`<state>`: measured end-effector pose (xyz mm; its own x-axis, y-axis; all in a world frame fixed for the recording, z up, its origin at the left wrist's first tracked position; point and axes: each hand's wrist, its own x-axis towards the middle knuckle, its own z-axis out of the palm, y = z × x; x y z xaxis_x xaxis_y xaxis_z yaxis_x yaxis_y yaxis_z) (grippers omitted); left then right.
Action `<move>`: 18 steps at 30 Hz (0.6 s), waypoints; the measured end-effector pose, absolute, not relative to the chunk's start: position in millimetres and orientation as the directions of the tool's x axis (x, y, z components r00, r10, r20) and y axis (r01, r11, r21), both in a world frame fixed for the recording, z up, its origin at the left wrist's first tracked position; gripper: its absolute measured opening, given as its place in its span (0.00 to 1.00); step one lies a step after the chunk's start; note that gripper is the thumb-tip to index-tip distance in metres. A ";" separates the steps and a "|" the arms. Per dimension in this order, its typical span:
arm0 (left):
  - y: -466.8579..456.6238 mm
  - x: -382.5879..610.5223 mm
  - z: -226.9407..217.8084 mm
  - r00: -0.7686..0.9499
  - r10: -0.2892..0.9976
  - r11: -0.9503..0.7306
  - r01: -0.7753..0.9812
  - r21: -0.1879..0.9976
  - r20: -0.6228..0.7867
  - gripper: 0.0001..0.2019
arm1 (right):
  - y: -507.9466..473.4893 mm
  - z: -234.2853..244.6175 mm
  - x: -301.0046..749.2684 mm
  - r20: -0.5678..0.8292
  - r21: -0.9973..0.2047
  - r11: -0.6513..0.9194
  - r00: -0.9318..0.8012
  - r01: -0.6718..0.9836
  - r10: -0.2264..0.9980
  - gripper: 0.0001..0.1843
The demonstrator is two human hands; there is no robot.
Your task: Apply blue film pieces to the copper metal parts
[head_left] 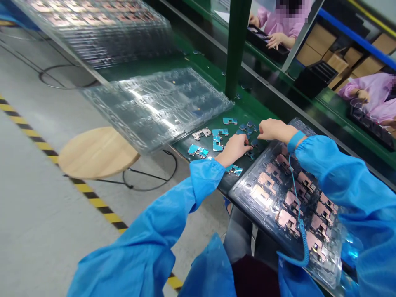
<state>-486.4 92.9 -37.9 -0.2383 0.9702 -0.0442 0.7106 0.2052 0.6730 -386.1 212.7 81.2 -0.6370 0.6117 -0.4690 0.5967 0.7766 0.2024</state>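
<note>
My left hand (234, 149) is low over the green bench, its fingers drawn together beside a dark part. Facing it, my right hand (274, 130) is also closed, fingertips pointing down; anything in either pinch is too small to make out. Around them lie several small flat notched plates, among them a blue-faced plate (198, 151), an L-shaped blue plate (218, 140) and a silver plate (201, 133). Under my right forearm is a clear plastic tray (247, 187) with copper-coloured plates (287, 220) in its pockets. A coiled blue cord (305, 243) runs from my right wristband (295, 141).
A clear moulded tray (161, 107) overhangs the bench edge on the left. Behind it rises a tall stack of filled trays (114, 43). A green post (237, 49) stands on the bench. A wooden stool (98, 152) is at left. Co-workers in pink sleeves (360, 88) sit across.
</note>
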 end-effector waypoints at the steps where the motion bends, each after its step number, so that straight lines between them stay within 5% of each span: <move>1: 91.8 -485.8 -36.0 -0.256 0.966 0.218 0.716 0.663 -0.041 0.13 | 210.5 89.1 -381.7 -0.461 0.207 0.780 -0.645 0.591 0.610 0.17; 5: 81.0 -490.7 -26.5 -0.353 0.934 0.231 0.700 0.676 0.046 0.18 | 202.4 121.1 -355.5 -0.389 0.195 0.803 -0.707 0.563 0.591 0.16; 8: 71.3 -497.1 -17.9 -0.251 0.966 0.198 0.583 0.788 -0.057 0.24 | 197.8 138.4 -334.2 -0.355 0.153 0.839 -0.764 0.522 0.540 0.15; 13: 58.6 -490.0 -0.7 -0.097 0.977 0.213 0.504 0.837 -0.190 0.11 | 187.7 159.2 -308.5 -0.300 0.102 0.841 -0.790 0.532 0.535 0.14; 18: 54.7 -463.3 21.4 -0.034 0.994 0.109 0.525 0.844 -0.107 0.18 | 167.4 202.7 -226.2 -0.191 -0.030 0.792 -0.781 0.610 0.594 0.15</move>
<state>-463.3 54.7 21.4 -0.0341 0.9936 -0.1075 0.5249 0.1093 0.8441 -226.2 167.4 202.7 -0.7814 0.5943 -0.1906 0.6097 0.7920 -0.0303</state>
